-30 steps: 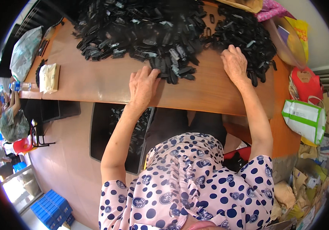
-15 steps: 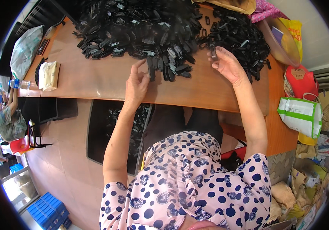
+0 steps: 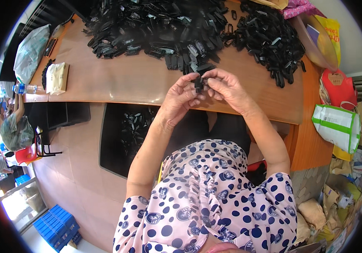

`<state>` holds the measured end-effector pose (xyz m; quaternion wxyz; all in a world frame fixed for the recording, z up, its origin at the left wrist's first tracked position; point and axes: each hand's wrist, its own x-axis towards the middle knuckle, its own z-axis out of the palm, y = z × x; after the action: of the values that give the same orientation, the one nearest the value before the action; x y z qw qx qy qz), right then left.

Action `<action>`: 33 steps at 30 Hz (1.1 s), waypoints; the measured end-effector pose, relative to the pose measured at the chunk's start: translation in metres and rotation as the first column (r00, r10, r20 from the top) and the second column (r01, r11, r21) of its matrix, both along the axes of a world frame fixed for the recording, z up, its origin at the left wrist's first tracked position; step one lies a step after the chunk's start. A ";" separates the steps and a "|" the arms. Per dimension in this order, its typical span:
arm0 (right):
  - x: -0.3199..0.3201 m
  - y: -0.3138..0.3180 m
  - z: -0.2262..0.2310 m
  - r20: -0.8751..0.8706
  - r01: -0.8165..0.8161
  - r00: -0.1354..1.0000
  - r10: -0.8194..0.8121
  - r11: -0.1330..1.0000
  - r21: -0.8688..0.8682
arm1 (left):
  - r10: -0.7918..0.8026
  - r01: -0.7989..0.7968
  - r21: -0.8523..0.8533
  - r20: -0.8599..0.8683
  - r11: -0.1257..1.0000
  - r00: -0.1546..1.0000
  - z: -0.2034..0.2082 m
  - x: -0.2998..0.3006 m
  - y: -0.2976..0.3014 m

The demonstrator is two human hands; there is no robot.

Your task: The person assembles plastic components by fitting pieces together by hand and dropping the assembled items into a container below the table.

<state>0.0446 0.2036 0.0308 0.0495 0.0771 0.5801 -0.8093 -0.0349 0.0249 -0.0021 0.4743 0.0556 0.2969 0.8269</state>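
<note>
Small black plastic parts are pinched between my two hands, just above the table's near edge. My left hand grips them from the left, thumb and fingers closed. From the other side my right hand closes its fingertips on them as well. Exactly how many parts are held, and how they fit together, is hidden by the fingers. Beyond my hands spreads a large heap of black elongated plastic parts. A second heap of smaller black frame-like parts lies to its right on the brown table.
Below the table edge at left is a black bin with more parts. A tissue pack and water bottle stand left. Right are a plastic basin, a red bag and a white-green bag. Another person sits far left.
My hands, apart before at the two heaps, have come together near the table edge. The left took a part from the large heap; the right brought one from the smaller heap.
</note>
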 end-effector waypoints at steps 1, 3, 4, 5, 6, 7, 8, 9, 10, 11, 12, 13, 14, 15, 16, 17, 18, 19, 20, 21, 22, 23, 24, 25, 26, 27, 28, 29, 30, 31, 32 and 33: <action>-0.001 -0.006 0.001 0.004 0.032 0.999 -0.033 0.999 0.016 | -0.002 -0.013 -0.120 -0.125 0.993 0.992 0.001 0.004 0.002; 0.003 -0.007 -0.005 0.026 0.025 0.999 -0.025 1.000 0.003 | -0.042 -0.079 -0.306 -0.370 0.949 0.928 0.007 0.010 0.005; 0.005 -0.007 -0.007 0.048 0.010 0.999 -0.010 1.000 -0.008 | -0.048 -0.074 -0.308 -0.369 0.949 0.928 0.005 0.013 0.005; 0.007 -0.011 -0.004 0.076 0.040 0.997 -0.033 0.995 -0.088 | -0.048 -0.159 -0.361 -0.502 0.919 0.863 0.001 0.016 0.003; 0.009 -0.011 -0.004 0.077 0.040 0.997 -0.033 0.995 -0.091 | -0.060 -0.249 -0.397 -0.623 0.883 0.780 -0.001 0.018 0.002; 0.011 -0.011 -0.003 0.080 0.037 0.996 -0.027 0.993 -0.114 | -0.062 -0.249 -0.400 -0.622 0.882 0.780 -0.001 0.017 0.001; 0.013 -0.010 -0.003 0.085 0.036 0.996 -0.025 0.990 -0.136 | -0.109 -0.384 -0.378 -0.817 0.842 0.566 0.001 0.016 0.000; 0.015 -0.008 -0.003 0.088 0.039 0.996 -0.027 0.990 -0.137 | -0.173 -0.504 -0.314 -0.936 0.805 0.306 0.004 0.016 0.000; 0.017 -0.007 -0.002 0.082 0.022 0.997 -0.009 0.988 -0.155 | -0.175 -0.501 -0.316 -0.935 0.806 0.308 0.009 0.017 0.000; 0.019 -0.006 -0.001 0.075 0.004 0.997 0.009 0.985 -0.173 | -0.210 -0.477 -0.380 -0.904 0.792 0.372 0.017 0.019 -0.001; 0.020 -0.006 0.002 0.077 0.006 0.997 0.007 0.985 -0.174 | -0.243 -0.449 -0.442 -0.867 0.776 0.434 0.020 0.021 -0.002; 0.022 -0.006 0.006 0.086 0.004 0.996 0.010 0.988 -0.153 | -0.245 -0.447 -0.444 -0.866 0.777 0.436 0.019 0.022 -0.002; 0.023 -0.006 0.008 0.094 -0.001 0.996 0.013 0.991 -0.131 | -0.234 -0.456 -0.423 -0.880 0.783 0.414 0.019 0.022 -0.001; 0.024 -0.005 0.008 0.094 0.001 0.996 0.011 0.991 -0.131 | -0.222 -0.466 -0.401 -0.892 0.789 0.393 0.019 0.023 -0.001; 0.024 -0.004 0.008 0.083 -0.006 0.996 0.017 0.992 -0.128 | -0.223 -0.465 -0.402 -0.892 0.789 0.393 0.017 0.023 -0.001; 0.025 -0.003 0.007 0.072 -0.014 0.997 0.023 0.992 -0.124 | -0.198 -0.467 -0.368 -0.907 0.804 0.373 0.015 0.024 -0.001; 0.025 -0.003 0.008 0.072 -0.014 0.997 0.023 0.992 -0.124 | -0.172 -0.470 -0.333 -0.920 0.818 0.352 0.013 0.024 -0.001; 0.026 -0.003 0.009 0.080 -0.014 0.996 0.024 0.993 -0.119 | -0.173 -0.470 -0.333 -0.920 0.817 0.352 0.014 0.024 -0.001; 0.027 -0.003 0.009 0.088 -0.014 0.996 0.024 0.993 -0.113 | -0.178 -0.479 -0.313 -0.935 0.820 0.306 0.015 0.024 -0.002; 0.028 -0.003 0.009 0.089 -0.014 0.996 0.024 0.993 -0.114 | -0.182 -0.487 -0.292 -0.948 0.823 0.260 0.016 0.024 -0.002; 0.028 -0.003 0.008 0.101 -0.011 0.995 0.023 0.993 -0.114 | -0.183 -0.487 -0.293 -0.948 0.823 0.260 0.018 0.025 -0.003; 0.029 -0.003 0.007 0.112 -0.006 0.993 0.019 0.994 -0.113 | -0.204 -0.490 -0.293 -0.952 0.821 0.229 0.019 0.025 -0.003; 0.029 -0.002 0.007 0.113 -0.005 0.993 0.017 0.994 -0.113 | -0.224 -0.493 -0.294 -0.954 0.819 0.197 0.021 0.025 -0.004; 0.030 -0.002 0.007 0.111 -0.015 0.993 0.027 0.994 -0.108 | -0.224 -0.491 -0.294 -0.954 0.820 0.197 0.023 0.026 -0.005; 0.031 -0.001 0.006 0.109 -0.026 0.993 0.037 0.994 -0.104 | -0.270 -0.487 -0.326 -0.945 0.810 0.183 0.027 0.027 -0.006; 0.032 -0.001 0.006 0.109 -0.024 0.993 0.036 0.994 -0.104 | -0.316 -0.483 -0.357 -0.934 0.799 0.168 0.028 0.028 -0.007; 0.033 0.000 0.005 0.113 -0.040 0.992 0.054 0.992 -0.117 | -0.316 -0.481 -0.358 -0.934 0.800 0.169 0.027 0.028 -0.008; 0.034 0.000 0.005 0.115 -0.059 0.991 0.074 0.990 -0.130 | -0.326 -0.484 -0.356 -0.934 0.799 0.149 0.027 0.029 -0.009; 0.034 -0.001 0.006 0.115 -0.059 0.991 0.074 0.990 -0.129 | -0.336 -0.485 -0.355 -0.933 0.799 0.129 0.027 0.029 -0.009; 0.035 -0.002 0.006 0.140 -0.062 0.987 0.077 0.991 -0.115 | -0.336 -0.486 -0.355 -0.933 0.799 0.130 0.027 0.030 -0.009; 0.036 -0.003 0.006 0.164 -0.064 0.983 0.080 0.993 -0.100 | -0.321 -0.484 -0.334 -0.940 0.809 0.112 0.028 0.031 -0.008; 0.037 -0.003 0.006 0.165 -0.064 0.983 0.080 0.993 -0.099 | -0.306 -0.483 -0.313 -0.947 0.818 0.094 0.028 0.032 -0.008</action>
<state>0.0812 0.2011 0.0372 0.1312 0.1218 0.5379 -0.8238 -0.0031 0.0170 0.0256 0.0856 0.4326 0.7664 0.4672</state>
